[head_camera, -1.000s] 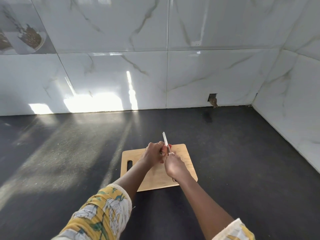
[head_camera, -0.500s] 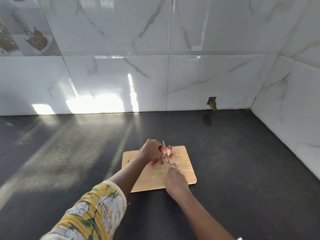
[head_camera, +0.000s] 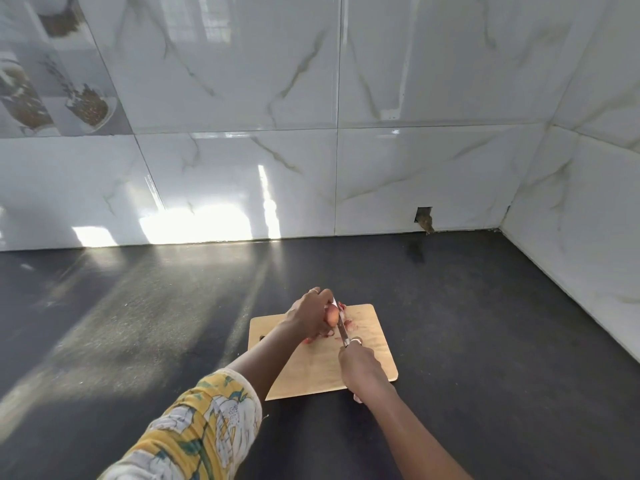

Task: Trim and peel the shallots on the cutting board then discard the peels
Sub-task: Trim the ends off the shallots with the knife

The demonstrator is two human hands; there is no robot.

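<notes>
A wooden cutting board (head_camera: 374,362) lies on the dark countertop. My left hand (head_camera: 310,315) presses a pinkish shallot (head_camera: 331,315) down near the board's far edge. My right hand (head_camera: 362,370) grips the handle of a knife (head_camera: 341,327), whose blade points away from me and rests against the shallot's right side. Reddish peel scraps (head_camera: 350,323) lie just right of the blade, and more peek out under my left hand. Most of the shallot is hidden by my fingers.
The dark countertop (head_camera: 485,341) spreads out on all sides of the board. White marble-look tiled walls (head_camera: 381,168) close off the back and the right side. A small hole in the wall (head_camera: 424,218) sits at the counter line.
The knife came down from tip-up beside my hands to lying against the shallot. My right hand drew back toward me, and my left hand stayed on the shallot.
</notes>
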